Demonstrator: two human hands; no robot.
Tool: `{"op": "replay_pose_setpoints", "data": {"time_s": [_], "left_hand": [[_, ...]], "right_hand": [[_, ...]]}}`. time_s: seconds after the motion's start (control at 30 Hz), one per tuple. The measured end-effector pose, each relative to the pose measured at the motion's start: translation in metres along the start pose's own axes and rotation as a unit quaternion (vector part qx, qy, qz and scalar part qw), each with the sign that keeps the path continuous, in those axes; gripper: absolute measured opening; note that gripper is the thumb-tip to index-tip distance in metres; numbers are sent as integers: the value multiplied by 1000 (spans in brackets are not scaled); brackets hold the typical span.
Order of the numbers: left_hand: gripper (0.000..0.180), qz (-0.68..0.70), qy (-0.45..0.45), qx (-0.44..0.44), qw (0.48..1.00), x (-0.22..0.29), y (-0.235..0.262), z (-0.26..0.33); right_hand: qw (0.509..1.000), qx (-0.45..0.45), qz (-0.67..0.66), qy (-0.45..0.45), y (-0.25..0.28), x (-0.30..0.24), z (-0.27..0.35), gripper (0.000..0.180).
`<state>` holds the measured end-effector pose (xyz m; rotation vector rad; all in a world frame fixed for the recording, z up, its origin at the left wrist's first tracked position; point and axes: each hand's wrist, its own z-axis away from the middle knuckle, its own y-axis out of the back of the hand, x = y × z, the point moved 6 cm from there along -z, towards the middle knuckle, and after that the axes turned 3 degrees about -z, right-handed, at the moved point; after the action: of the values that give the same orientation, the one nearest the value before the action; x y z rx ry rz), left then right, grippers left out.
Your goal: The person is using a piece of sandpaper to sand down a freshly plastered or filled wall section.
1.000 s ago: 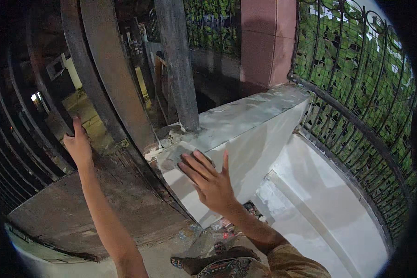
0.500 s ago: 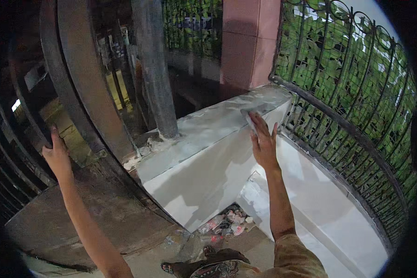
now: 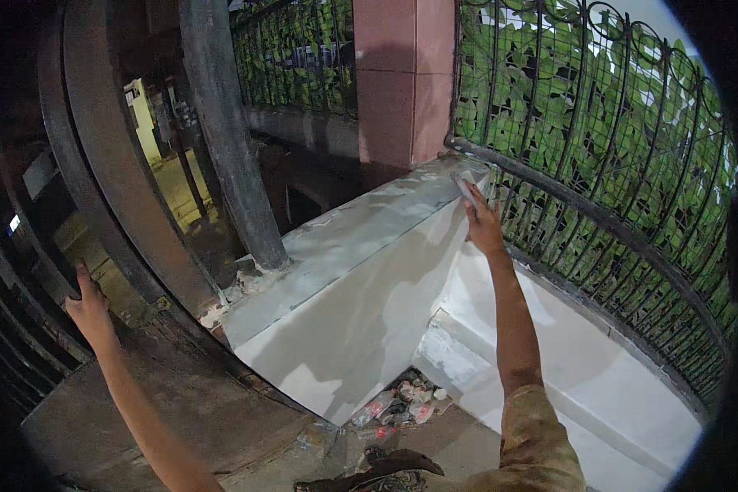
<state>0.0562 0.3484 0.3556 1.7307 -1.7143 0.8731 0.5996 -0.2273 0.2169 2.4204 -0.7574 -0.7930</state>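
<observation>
My right hand [image 3: 485, 225] is at the far end of a low white wall, on the edge between its grey top [image 3: 328, 246] and white side face [image 3: 344, 320]. Under its fingers is a thin, flat pale-grey piece [image 3: 465, 189], pressed against the wall; its exact kind is hard to make out. Off to the left, my left hand [image 3: 92, 316] is closed round a dark bar of the metal gate [image 3: 139, 365], index finger pointing upward. Part of that grip is hidden behind the hand.
A pink tiled pillar [image 3: 385, 90] rises behind the wall's far end. To the right runs a black iron fence [image 3: 599, 201] with leaves behind it. A grey metal post [image 3: 230, 139] stands on the wall. Plastic litter [image 3: 398, 402] lies in the floor corner.
My right hand has slid the flat piece along the wall edge, away from me and toward the pillar. My left hand stays on the gate; the view has shifted slightly.
</observation>
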Motion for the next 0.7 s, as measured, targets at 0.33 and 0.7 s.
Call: {"op": "replay_pose_setpoints", "data": {"time_s": [0.33, 0.7], "left_hand": [[54, 0, 2, -4, 1000, -8, 7, -11], [61, -27, 0, -2, 1000, 1, -1, 0]], "right_hand": [[997, -34, 23, -70, -17, 41, -38, 53], [999, 22, -30, 27, -15, -70, 31, 48]]}}
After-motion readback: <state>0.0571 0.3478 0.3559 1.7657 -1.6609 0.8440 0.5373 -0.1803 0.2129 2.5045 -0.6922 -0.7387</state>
